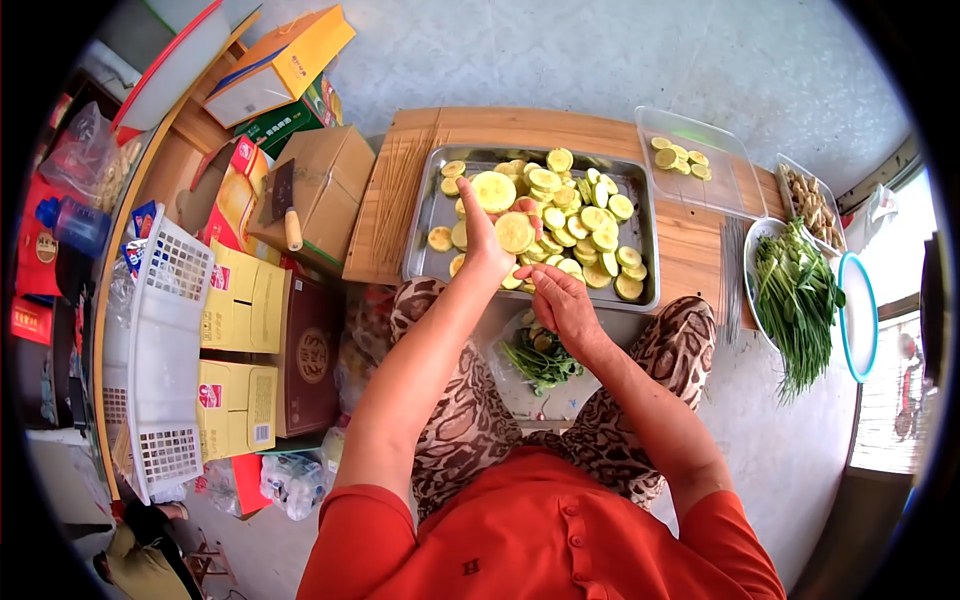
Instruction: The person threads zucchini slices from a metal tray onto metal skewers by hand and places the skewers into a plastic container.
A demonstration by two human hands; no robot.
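My left hand [485, 245] is over the near left part of a metal tray [422, 262]. Its thumb points up and its fingers curl behind a round zucchini slice [515, 233], which it holds; a larger slice [493, 192] shows just above, by the thumb. Close to the held slice's lower edge, my right hand [565, 305] pinches thumb and forefinger together. Whatever thin thing lies in that pinch is too small to make out. Many loose zucchini slices [595, 218] are piled in the tray, mostly to the right of my left hand.
Thin wooden sticks [398, 195] lie left of the tray on the wooden table [690, 245]. To the right are a clear plastic container [720, 190] with slices, metal skewers [733, 275] and a bowl of greens [795, 290]. Boxes [240, 305] and a cleaver [285, 200] are at left.
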